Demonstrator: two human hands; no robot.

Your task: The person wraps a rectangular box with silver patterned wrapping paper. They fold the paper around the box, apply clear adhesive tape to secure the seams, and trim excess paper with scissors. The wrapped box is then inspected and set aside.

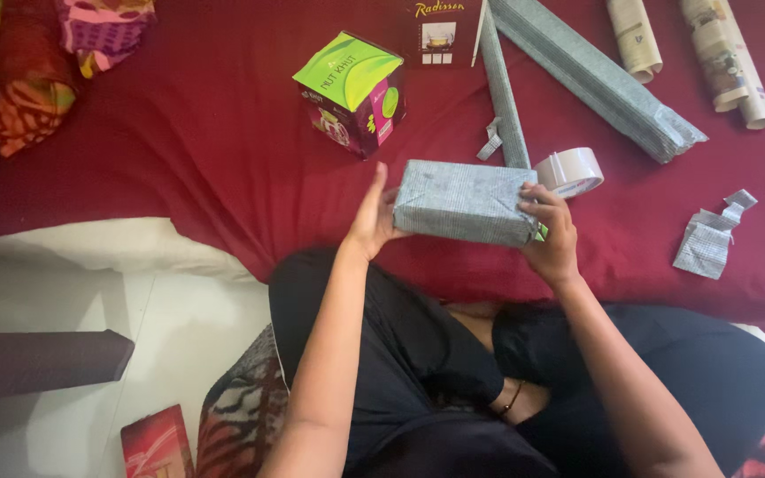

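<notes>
Hands held a wrapped box (464, 202) above a red cloth (223, 150), its long axis running left to right. Left hand (370, 221) pressed flat, fingers open, against the left end; right hand (552, 232) gripped the right end, fingers curled over the paper. Grey patterned paper looked matte and creased. Behind lay a green carton (353, 88), paper rolls (595, 75) and a tape ring (570, 171).

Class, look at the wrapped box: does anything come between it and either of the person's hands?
Nothing visible does. The left hand presses flat on one end of the wrapped box, and the right hand grips the other end directly.
</notes>
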